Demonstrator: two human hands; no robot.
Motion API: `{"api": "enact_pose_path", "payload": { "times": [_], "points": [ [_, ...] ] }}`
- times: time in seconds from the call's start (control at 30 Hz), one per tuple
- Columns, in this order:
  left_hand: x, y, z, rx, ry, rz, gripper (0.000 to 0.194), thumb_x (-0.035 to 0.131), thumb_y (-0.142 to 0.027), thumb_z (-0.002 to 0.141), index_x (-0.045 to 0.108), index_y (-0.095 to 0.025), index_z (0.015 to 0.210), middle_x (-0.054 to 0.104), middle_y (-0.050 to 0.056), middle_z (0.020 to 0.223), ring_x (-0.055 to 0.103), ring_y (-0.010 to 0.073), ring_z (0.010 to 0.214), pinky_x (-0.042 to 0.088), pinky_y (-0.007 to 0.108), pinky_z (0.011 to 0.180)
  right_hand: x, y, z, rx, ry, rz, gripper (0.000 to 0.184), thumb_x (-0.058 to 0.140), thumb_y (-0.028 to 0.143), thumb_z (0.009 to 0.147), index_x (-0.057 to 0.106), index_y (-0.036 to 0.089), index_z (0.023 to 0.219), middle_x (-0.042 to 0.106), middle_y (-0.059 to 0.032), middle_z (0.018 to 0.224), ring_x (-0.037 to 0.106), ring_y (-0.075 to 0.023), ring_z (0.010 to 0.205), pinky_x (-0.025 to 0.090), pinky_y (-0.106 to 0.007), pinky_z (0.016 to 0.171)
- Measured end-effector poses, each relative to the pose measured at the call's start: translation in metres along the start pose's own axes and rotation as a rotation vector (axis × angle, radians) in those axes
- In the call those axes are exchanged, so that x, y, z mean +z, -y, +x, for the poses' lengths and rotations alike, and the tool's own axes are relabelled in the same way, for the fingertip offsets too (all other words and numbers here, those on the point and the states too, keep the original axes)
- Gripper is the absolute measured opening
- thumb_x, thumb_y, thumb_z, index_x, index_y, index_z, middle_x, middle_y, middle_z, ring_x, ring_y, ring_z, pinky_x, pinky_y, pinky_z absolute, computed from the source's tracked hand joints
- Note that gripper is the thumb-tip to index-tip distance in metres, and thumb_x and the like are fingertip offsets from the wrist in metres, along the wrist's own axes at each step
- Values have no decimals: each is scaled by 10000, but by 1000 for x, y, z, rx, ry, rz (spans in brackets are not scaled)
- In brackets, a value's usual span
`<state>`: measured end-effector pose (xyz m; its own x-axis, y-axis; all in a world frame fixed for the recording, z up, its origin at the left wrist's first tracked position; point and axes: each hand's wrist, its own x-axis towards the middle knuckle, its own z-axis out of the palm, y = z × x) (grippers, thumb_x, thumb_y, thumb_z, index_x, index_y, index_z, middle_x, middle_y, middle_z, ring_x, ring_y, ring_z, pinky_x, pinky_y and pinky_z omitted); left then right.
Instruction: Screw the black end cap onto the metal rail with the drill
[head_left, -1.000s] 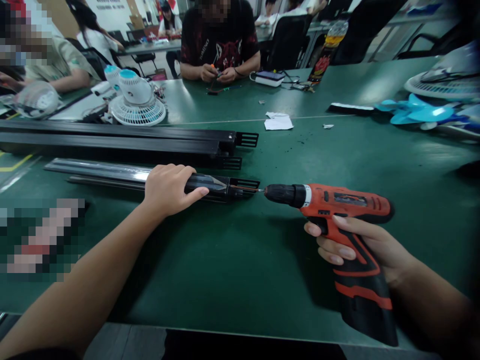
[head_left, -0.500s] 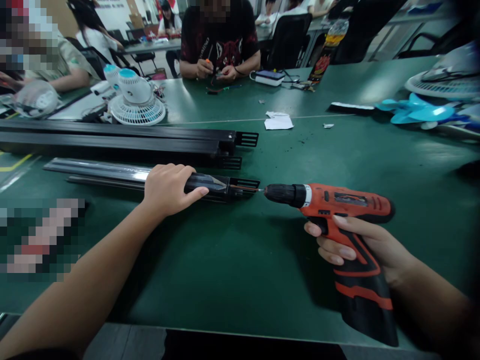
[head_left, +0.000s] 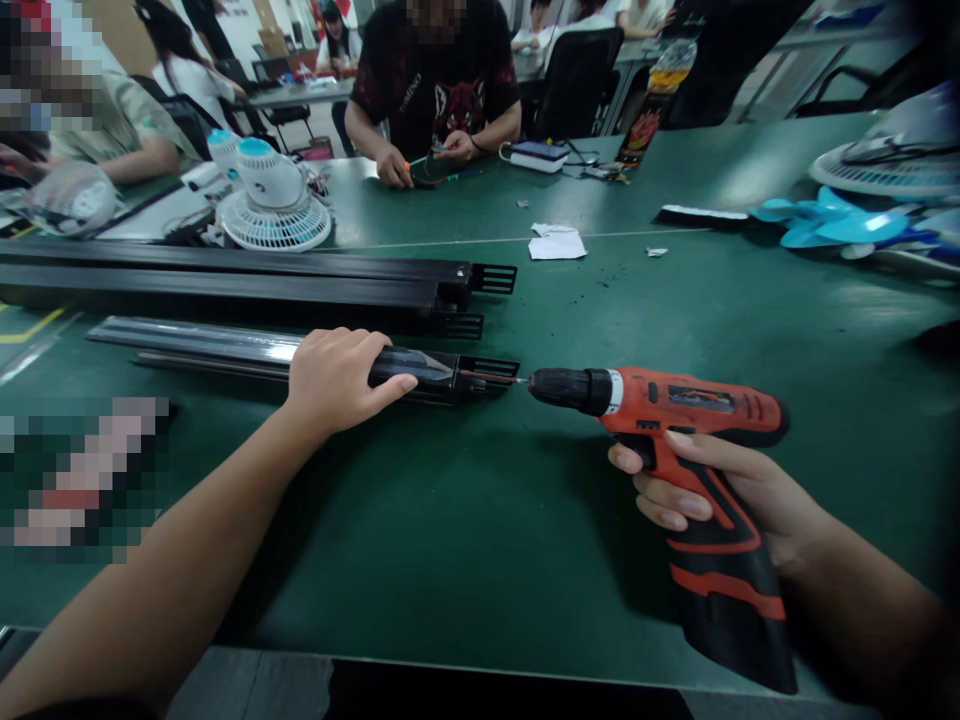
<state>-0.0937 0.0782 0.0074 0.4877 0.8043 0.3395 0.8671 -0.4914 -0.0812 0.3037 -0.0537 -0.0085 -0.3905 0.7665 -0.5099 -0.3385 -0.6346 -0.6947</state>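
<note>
My left hand (head_left: 341, 378) is wrapped over a long black metal profile (head_left: 202, 336) with a glossy top, pressing it on the table. At the profile's right end sits a black slotted bracket (head_left: 489, 370). My right hand (head_left: 720, 490) grips an orange and black cordless drill (head_left: 697, 400) by its handle, index finger at the trigger. The drill points left, and its thin bit (head_left: 491, 377) reaches to the profile's end beside the bracket. How far the tip goes in is hidden.
More black profiles (head_left: 225, 285) with slotted ends lie just behind. Beyond them are a white fan (head_left: 276, 205), paper scraps (head_left: 556, 243), a bottle (head_left: 652, 105) and blue fan blades (head_left: 832, 218). Across the green table (head_left: 465, 560), a co-worker's hands (head_left: 394, 166) handle wires.
My hands, the drill and the profile have not visibly moved. Across the table, the co-worker's hand with the orange-handled tool has lowered toward the tabletop.
</note>
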Motion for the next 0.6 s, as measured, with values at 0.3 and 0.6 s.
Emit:
{"api": "enact_pose_path", "payload": {
  "times": [0.3,0.6],
  "points": [
    [0,0,0,-8,7,-12,759,367,-816,986,787,-189,1071,804,137,951,725,344,861,490,472,814,1,1,-1,1,-14,0,388,914,535,759,774,185,847,471,51,464,372,-122,487,427,-283,525],
    [-1,-1,0,-12,17,6,752,357,-805,990,784,-191,1073,804,135,955,722,339,863,494,475,817,0,-1,-1,12,-27,6,396,917,533,749,760,185,852,489,47,474,384,-114,486,421,-276,532]
  ]
}}
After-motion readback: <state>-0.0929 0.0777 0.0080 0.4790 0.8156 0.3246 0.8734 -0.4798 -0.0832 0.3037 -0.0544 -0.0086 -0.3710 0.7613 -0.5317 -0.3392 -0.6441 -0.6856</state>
